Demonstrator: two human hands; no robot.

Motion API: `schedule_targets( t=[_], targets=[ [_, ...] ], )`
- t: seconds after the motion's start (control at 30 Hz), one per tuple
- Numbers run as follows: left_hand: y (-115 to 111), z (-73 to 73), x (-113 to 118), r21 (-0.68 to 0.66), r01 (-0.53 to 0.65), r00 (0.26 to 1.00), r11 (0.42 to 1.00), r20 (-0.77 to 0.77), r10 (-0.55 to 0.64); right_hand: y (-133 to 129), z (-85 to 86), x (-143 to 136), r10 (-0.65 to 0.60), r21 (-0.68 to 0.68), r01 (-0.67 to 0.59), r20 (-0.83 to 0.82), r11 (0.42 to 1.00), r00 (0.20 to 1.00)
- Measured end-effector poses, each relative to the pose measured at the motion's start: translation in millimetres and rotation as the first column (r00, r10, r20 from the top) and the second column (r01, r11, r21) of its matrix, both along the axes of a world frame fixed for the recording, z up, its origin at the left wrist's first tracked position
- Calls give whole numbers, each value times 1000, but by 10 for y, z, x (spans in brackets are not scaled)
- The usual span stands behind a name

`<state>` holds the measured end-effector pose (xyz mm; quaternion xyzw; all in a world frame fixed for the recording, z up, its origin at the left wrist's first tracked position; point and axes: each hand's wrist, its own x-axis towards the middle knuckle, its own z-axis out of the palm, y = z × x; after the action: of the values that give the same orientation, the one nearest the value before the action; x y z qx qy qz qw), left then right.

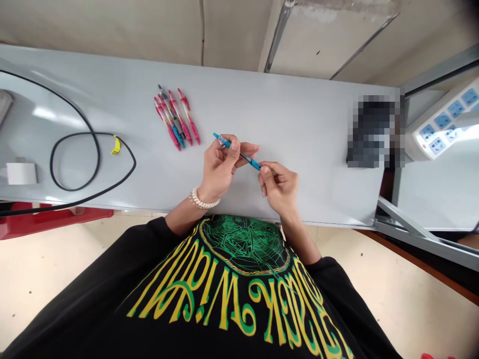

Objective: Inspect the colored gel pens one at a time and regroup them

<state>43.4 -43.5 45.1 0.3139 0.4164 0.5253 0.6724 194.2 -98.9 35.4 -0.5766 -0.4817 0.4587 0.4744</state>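
Note:
A blue pen (246,157) is held slantwise between my two hands, just above the table (307,129). My left hand (223,162) is closed on its upper part, thumb and forefinger pinching near the clip, other fingers stretched beyond it. At the pen's lower tip, my right hand (279,187) pinches the end between thumb and fingers, which hide the very point. Left of my hands several pens lie side by side: pink ones (189,115) and a dark grey and blue one (172,119).
A black cable (98,149) with a yellow tag (116,145) loops over the left side, near a white charger (21,173). A pixelated dark object (368,132) is at the right end. Beyond it is a white power strip (443,124). A red stool (56,219) stands below left.

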Motion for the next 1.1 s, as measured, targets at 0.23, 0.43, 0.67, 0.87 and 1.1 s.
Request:
schedule_targets(
  t=[0.23, 0.43, 0.67, 0.87, 1.1],
  targets=[
    [73, 260, -174, -132, 74, 971, 989, 237, -41, -84, -114, -178, 169, 109, -178, 85, 978, 982],
    [261, 494, -629, -276, -51, 992, 960, 98, 80, -104, -172, -115, 123, 245, -173, 206, 954, 971],
    [469, 487, -1129, -226, -204, 979, 952, -22, 204, -105, -207, -33, 42, 230, -98, 237, 968, 971],
    [697, 228, -1508, -143, -301, 928, 943, -273, 254, -112, -285, -72, 51, 214, -111, 268, 971, 962],
    [758, 16, -1514, 35, -385, 703, 922, -636, 318, -91, -355, -79, 50, 211, -118, 303, 970, 952]
  ],
)
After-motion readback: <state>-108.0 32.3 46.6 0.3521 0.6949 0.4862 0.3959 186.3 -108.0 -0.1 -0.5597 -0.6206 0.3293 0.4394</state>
